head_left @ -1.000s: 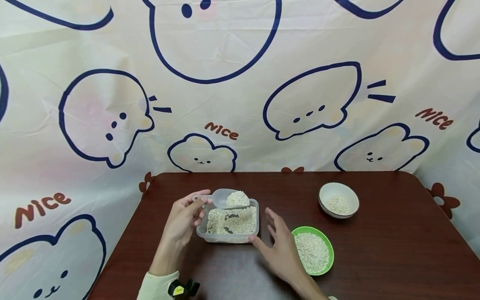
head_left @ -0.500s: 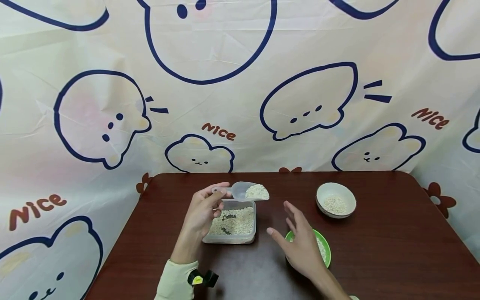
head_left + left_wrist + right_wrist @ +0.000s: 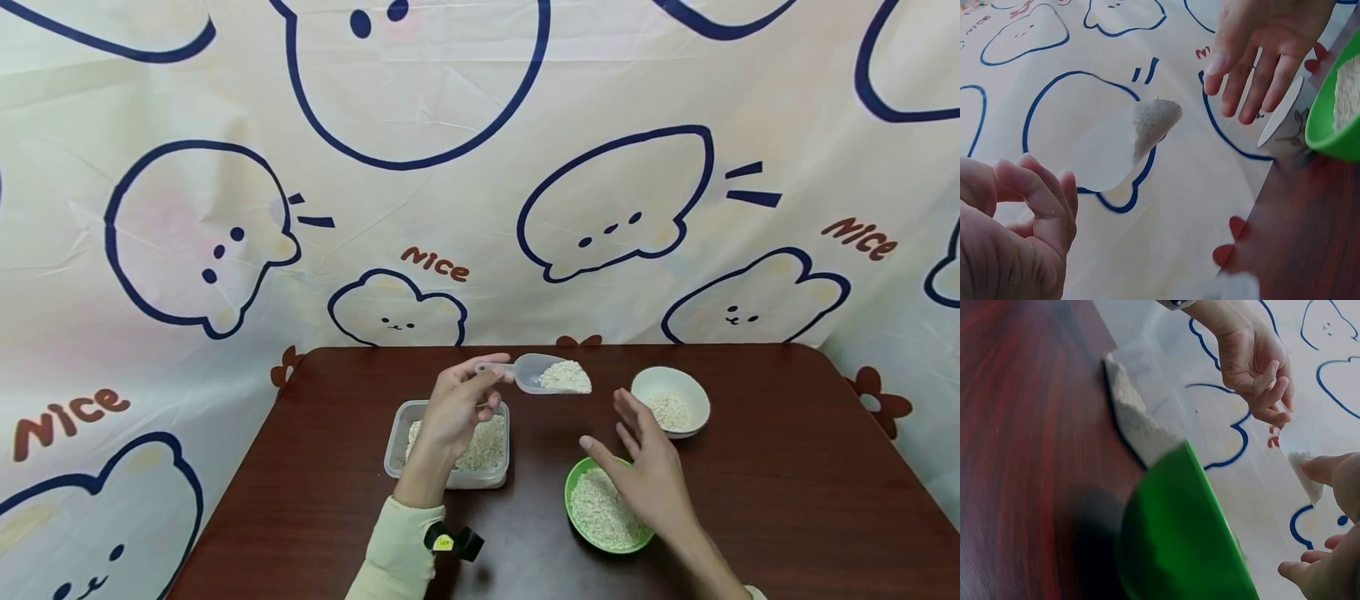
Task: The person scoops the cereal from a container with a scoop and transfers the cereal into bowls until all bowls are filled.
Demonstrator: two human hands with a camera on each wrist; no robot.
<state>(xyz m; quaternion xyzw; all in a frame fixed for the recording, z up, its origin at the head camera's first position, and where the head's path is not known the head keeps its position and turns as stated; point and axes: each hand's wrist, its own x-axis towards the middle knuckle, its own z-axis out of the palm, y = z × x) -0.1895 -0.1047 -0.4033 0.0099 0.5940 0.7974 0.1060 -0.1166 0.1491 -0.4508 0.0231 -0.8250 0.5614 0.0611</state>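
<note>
My left hand pinches the handle of a translucent plastic scoop, held up above the table. A heap of pale grains, like rice or oats, fills the scoop's front end. My right hand hangs over the right edge of a green bowl, fingers extended and holding nothing. That bowl is full of the same sort of pale grains. Behind the right fingers stands a white bowl with a smaller amount of grains. In the left wrist view the scoop points toward the right hand.
A clear rectangular container of grains stands at the left, partly covered by my left forearm. The brown table ends at a cartoon-printed cloth behind it.
My left hand has lifted the loaded scoop from over the rectangular container and carried it to the right. My right hand has also moved right, from beside the container to the green bowl's far side.
</note>
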